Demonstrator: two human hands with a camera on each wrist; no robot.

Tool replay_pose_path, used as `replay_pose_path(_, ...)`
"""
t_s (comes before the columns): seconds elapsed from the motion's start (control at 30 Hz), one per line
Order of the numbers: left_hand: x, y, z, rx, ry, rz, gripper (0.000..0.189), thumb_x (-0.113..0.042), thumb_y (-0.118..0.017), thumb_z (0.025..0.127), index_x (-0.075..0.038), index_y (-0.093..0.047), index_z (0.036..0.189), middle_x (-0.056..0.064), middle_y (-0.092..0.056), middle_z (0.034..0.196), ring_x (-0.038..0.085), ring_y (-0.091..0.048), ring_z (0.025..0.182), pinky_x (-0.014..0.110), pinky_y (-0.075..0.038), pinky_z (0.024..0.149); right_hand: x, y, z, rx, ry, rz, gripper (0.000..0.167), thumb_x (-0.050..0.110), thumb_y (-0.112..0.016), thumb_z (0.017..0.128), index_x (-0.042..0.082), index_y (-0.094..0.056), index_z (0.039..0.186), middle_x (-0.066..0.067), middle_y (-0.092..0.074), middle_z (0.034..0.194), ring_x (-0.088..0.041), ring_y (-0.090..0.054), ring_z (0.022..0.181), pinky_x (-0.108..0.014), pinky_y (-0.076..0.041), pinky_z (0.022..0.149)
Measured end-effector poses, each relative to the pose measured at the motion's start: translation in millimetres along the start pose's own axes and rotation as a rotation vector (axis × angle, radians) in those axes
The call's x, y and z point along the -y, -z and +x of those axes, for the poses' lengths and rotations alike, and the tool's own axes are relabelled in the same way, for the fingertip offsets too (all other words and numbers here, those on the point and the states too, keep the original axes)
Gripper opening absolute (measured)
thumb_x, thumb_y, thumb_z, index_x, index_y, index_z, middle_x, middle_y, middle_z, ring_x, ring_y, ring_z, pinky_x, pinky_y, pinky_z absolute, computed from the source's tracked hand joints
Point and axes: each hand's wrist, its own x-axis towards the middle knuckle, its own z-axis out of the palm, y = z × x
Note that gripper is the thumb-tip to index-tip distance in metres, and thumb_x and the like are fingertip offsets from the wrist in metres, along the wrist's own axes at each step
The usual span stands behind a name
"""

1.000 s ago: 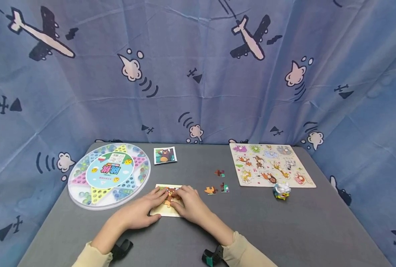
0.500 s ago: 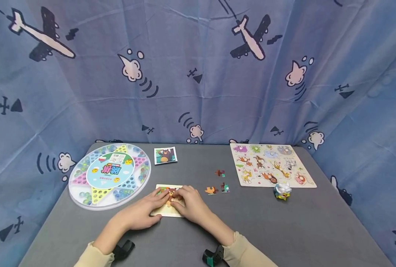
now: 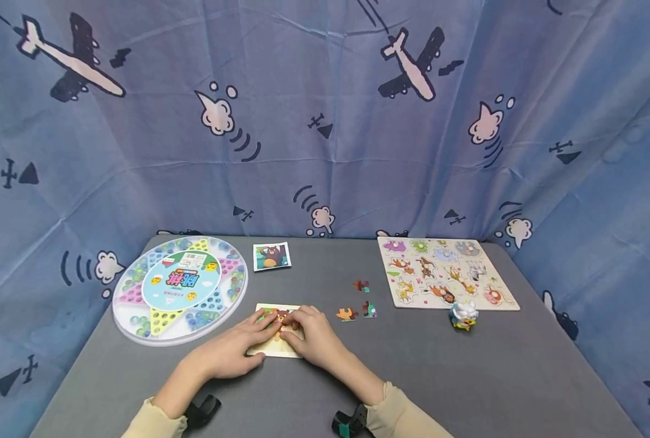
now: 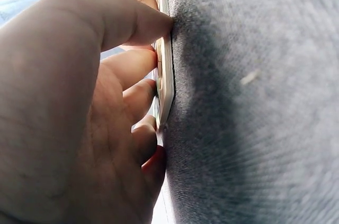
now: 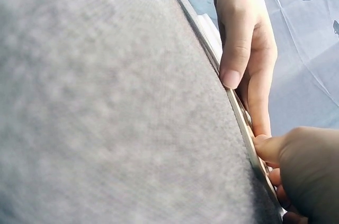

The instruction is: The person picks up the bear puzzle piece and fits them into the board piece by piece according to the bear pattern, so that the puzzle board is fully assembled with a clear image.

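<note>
A thin jigsaw board (image 3: pixel 269 348) with a brown bear picture and a pale frame lies flat on the grey table in the head view. My left hand (image 3: pixel 230 351) rests across its left side, fingers stretched over the picture and thumb at the near edge. From the right, my right hand (image 3: pixel 316 338) bends over the board, thumb and forefinger pinching a brown puzzle piece mostly hidden under them. In the left wrist view the board's edge (image 4: pixel 167 70) shows side-on under the left fingertips. The right thumb (image 5: pixel 266 147) presses close on the board in the right wrist view.
Loose jigsaw pieces lie right of the board: orange (image 3: pixel 347 314), green (image 3: pixel 369 309) and brown (image 3: pixel 361 285). A bear picture card (image 3: pixel 272 257) lies behind. A round marble game (image 3: pixel 180 283) sits left; an animal peg puzzle (image 3: pixel 412 299) and a small toy figure (image 3: pixel 463 315) sit right.
Both hands stay at the board, with only slight shifts of the left fingers over the picture. The loose pieces have not moved.
</note>
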Motion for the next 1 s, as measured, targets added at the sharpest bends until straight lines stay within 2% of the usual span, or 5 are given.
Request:
replay_pose_path(0.13, -0.2, 0.2, -0.4, -0.014, -0.011, 0.013, 0.065, -0.033, -0.066, 0.104, -0.011, -0.045, 0.162, 0.014, -0.036, 0.17, 0.047, -0.022, 0.159, 0.066, -0.028, 0.124, 0.8, 0.5, 1.1, 0.001, -0.003, 0.008, 0.017, 0.022, -0.085, 0.092, 0.013, -0.079, 0.106, 0.003, -0.066, 0.088, -0.01, -0.052, 0.083, -0.025, -0.041, 0.075)
replay_pose_path(0.43, -2.6, -1.4, -0.8, -0.017, -0.015, 0.024, 0.066, -0.032, -0.066, 0.104, -0.007, -0.045, 0.161, 0.015, -0.036, 0.17, 0.047, -0.025, 0.158, 0.066, -0.028, 0.124, 1.6, 0.8, -0.1, 0.015, -0.003, 0.014, 0.017, 0.021, -0.085, 0.092, 0.012, -0.079, 0.106, 0.003, -0.065, 0.088, -0.009, -0.052, 0.082, -0.024, -0.043, 0.074)
replay_pose_path(0.6, -2.3, -2.2, -1.2, -0.007, 0.0, 0.014, 0.065, -0.032, -0.065, 0.105, -0.009, -0.045, 0.162, 0.012, -0.035, 0.171, 0.046, -0.023, 0.159, 0.066, -0.028, 0.124, 1.6, 6.9, 1.5, 0.047, 0.0, 0.058, 0.022, 0.019, -0.082, 0.094, 0.008, -0.078, 0.114, 0.0, -0.066, 0.089, -0.012, -0.055, 0.081, -0.022, -0.044, 0.072)
replay_pose_path(0.8, -1.6, -2.0, 0.5, 0.005, 0.017, 0.01, 0.064, -0.034, -0.063, 0.106, -0.012, -0.044, 0.163, 0.01, -0.033, 0.172, 0.046, -0.022, 0.16, 0.065, -0.027, 0.125, -5.0, 27.1, 8.4, 0.057, -0.063, 0.104, 0.026, 0.017, -0.079, 0.097, 0.006, -0.076, 0.121, -0.002, -0.068, 0.093, -0.015, -0.062, 0.081, -0.023, -0.05, 0.069)
replay_pose_path(1.0, -2.1, -1.0, 0.6, 0.009, 0.029, 0.007, 0.065, -0.035, -0.064, 0.105, -0.012, -0.045, 0.163, 0.011, -0.034, 0.172, 0.046, -0.022, 0.16, 0.065, -0.027, 0.126, -22.2, 60.0, 12.2, -0.021, -0.125, 0.136, 0.029, 0.016, -0.08, 0.096, 0.002, -0.077, 0.122, -0.007, -0.072, 0.099, -0.018, -0.065, 0.085, -0.029, -0.055, 0.072)
